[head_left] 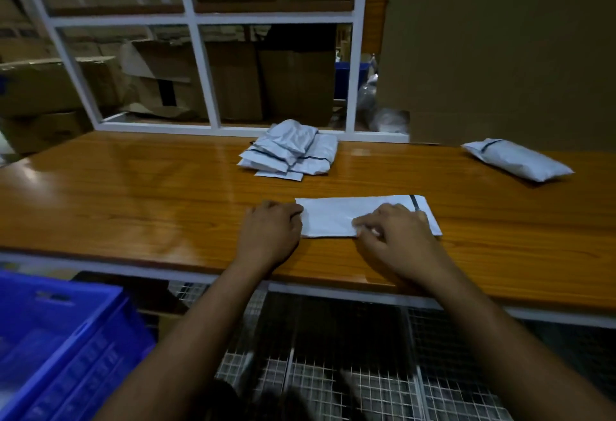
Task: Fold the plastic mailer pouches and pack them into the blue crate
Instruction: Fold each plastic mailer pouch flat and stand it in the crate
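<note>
A flat white plastic pouch [333, 217] is laid lengthwise on the wooden table [133, 194], close to the near edge, with a dark strip visible near its right end. The left end of the pouch is met by the left hand [271, 232], whose fingers are curled at that edge; whether the edge is gripped or only pressed cannot be told. The near edge of the pouch, right of its middle, is pinched by the curled fingers of the right hand [396, 237], and part of the pouch is covered by that hand. A loose pile of pouches [290, 150] is seen farther back on the table, near the white window frame [203, 70], well apart from the flat pouch. A single filled pouch [516, 159] is placed alone toward the right rear of the table, tilted relative to the table edge. The blue crate [63, 337] is located below table level at the lower left, beside the left forearm; its contents cannot be made out. A wire grid [350, 370] is visible beneath the table. Cardboard boxes [233, 80] are stacked behind the window frame.
</note>
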The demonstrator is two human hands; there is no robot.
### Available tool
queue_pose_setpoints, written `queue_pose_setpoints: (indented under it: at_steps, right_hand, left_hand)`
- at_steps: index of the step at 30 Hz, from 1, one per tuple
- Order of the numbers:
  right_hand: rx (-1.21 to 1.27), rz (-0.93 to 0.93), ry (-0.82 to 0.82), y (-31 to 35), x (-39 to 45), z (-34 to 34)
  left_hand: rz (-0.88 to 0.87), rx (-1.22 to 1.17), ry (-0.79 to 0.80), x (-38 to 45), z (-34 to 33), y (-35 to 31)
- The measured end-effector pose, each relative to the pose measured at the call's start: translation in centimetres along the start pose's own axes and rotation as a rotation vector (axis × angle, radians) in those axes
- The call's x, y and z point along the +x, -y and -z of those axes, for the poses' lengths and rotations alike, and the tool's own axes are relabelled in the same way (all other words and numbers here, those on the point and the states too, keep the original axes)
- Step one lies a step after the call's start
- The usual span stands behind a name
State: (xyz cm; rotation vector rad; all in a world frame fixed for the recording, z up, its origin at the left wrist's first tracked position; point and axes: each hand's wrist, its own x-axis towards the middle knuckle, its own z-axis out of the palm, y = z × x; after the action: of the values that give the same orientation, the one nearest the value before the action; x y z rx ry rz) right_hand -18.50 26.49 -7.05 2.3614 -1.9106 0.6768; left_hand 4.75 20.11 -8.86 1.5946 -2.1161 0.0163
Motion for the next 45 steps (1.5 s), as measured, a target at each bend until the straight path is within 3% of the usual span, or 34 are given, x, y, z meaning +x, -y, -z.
queue_pose_setpoints:
  at_steps: [3, 8, 13, 18, 23, 27, 32, 36, 41, 45]
  right_hand:
    - [0.134, 0.005, -0.076, 1.4, 2.9, -0.4]
    - [0.292, -0.035, 0.145, 3.0, 5.9, -3.5]
    - [0.103, -0.042, 0.337, 2.9, 6.7, -4.3]
    - [-0.094, -0.031, 0.353, 3.8, 6.9, -5.0]
    - [-0.224, -0.019, 0.392, 4.2, 7.3, -5.1]
    - [-0.211, -0.047, 0.419, 4.3, 7.2, -5.3]
    - [-0.078, -0.050, 0.403, 3.7, 6.7, -4.9]
    - [0.080, -0.044, 0.366, 3.1, 6.4, -4.4]
    - [0.046, 0.040, 0.232, 1.8, 6.5, -2.3]
    - [-0.023, 0.067, 0.374, 1.9, 5.6, -2.8]
  left_hand:
    - [0.034, 0.015, 0.084, 0.1, 0.0, 0.3]
    - [0.090, -0.034, 0.098, -0.2, 0.4, 0.1]
    - [0.252, -0.360, 0.024, 0.4, 0.0, 1.7]
    - [0.302, -0.458, -0.074, 0.3, 0.0, 2.0]
    - [0.238, -0.443, -0.079, 0.6, 0.0, 1.4]
    - [0.092, -0.157, 0.095, 0.5, 0.3, 0.4]
    - [0.058, 0.109, 0.311, 0.4, 0.8, 0.2]
    - [0.045, 0.059, 0.375, 0.5, 1.0, 0.8]
    - [0.101, -0.319, 0.209, 1.5, 1.5, 0.8]
    - [-0.022, -0.141, 0.336, 1.8, 1.6, -0.1]
